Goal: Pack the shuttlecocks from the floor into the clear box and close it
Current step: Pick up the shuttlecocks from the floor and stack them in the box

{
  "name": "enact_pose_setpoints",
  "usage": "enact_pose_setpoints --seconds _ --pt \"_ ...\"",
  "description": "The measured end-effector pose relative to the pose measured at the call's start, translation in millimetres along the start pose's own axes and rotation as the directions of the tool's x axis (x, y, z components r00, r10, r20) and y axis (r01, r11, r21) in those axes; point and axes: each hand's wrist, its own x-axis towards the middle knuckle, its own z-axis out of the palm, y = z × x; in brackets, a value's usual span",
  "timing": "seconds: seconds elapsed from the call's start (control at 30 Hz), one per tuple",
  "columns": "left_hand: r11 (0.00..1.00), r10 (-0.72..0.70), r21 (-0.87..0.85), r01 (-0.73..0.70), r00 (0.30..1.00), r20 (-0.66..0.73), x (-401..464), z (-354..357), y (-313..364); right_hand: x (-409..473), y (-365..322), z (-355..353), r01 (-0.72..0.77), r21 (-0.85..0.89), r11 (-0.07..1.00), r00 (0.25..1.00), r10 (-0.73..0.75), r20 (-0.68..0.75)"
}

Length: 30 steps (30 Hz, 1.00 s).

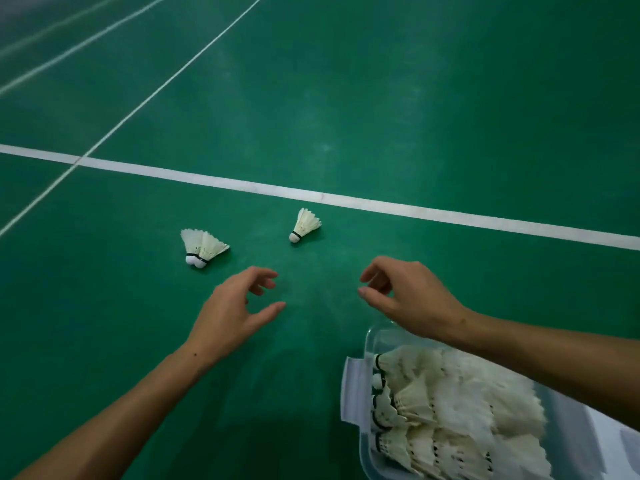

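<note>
Two white feather shuttlecocks lie side by side on the green floor as a pair [202,249], left of centre. A single shuttlecock [304,225] lies to their right, just below the wide white line. My left hand [235,311] hovers empty, fingers spread, a little below and right of the pair. My right hand [405,294] also hovers empty with curled fingers, below and right of the single one. The clear box [367,344] sits open at the lower right, filled with several shuttlecocks [450,410]; my right forearm crosses over it.
A wide white court line [381,204] runs across the floor beyond the shuttlecocks. Thinner lines [138,105] angle away at the upper left. A white latch flap [353,389] hangs on the box's left side.
</note>
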Motion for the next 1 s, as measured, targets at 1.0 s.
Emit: enact_pose_setpoints --seconds 1.0 --pt "0.884 -0.212 0.465 0.052 0.931 0.298 164 -72 -136 207 14 99 -0.037 0.050 0.998 0.999 0.039 -0.028"
